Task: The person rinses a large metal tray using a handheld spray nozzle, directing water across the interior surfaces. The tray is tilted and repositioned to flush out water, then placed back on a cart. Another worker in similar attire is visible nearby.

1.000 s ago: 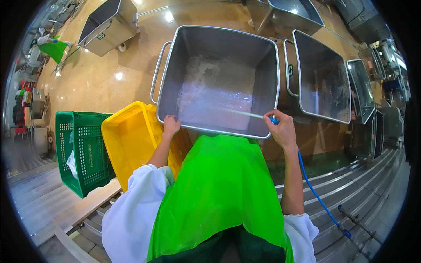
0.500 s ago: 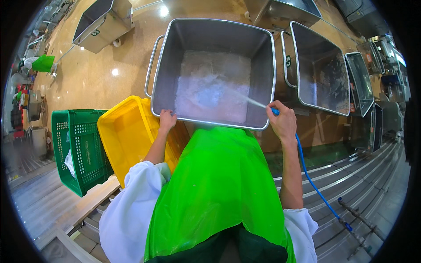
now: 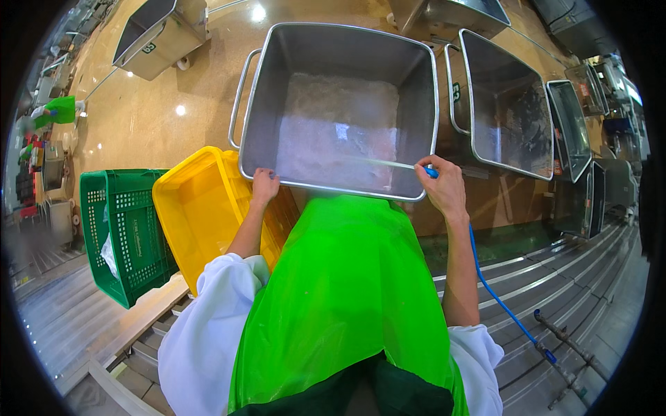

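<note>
Left of my right fingers (image 3: 424, 162), gripping a blue nozzle (image 3: 431, 172), the water jet (image 3: 388, 163) swings nearer me across the metal tub (image 3: 336, 52), whose rim my left fingers (image 3: 264, 173) clasp.

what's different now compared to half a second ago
The water jet has swung from the far side of the steel bin to a flatter, leftward line. At far left, a co-worker's green apron has shifted slightly left and down in the picture. Unchanged: right hand holding the blue nozzle, left hand on the bin's near rim.
</note>
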Motion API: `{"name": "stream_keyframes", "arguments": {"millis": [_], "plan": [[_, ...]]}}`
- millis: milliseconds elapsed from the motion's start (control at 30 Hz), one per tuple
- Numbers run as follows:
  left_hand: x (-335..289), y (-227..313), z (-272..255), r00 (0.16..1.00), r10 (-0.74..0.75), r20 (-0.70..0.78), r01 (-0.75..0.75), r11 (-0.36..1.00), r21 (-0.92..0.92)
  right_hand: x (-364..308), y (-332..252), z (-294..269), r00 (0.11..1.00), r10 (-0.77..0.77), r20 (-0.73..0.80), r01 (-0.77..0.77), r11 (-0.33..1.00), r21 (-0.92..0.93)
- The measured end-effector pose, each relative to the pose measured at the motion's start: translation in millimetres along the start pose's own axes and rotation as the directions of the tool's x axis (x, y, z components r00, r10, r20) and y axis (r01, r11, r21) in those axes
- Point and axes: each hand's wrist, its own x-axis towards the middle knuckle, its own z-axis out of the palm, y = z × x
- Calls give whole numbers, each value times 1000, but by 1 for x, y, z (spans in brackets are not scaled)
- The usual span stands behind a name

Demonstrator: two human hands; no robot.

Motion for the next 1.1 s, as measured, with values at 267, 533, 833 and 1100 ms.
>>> {"name": "stream_keyframes", "arguments": {"millis": [267,533,833,1100], "plan": [[-3,10,0,999,-27,19,27,1000,2,-5,1,2,999,40,-24,-42,994,-98],[-1,11,-1,1000,19,17,-19,999,47,-1,8,-1,982,-30,-185,36,999,30],[0,10,1,1000,17,10,-18,998,55,-16,21,-11,864,48,-502,-154,973,-172],[-1,10,-1,1000,24,17,-25,999,38,-13,17,8,952,-2,-305,38,993,114]]}}
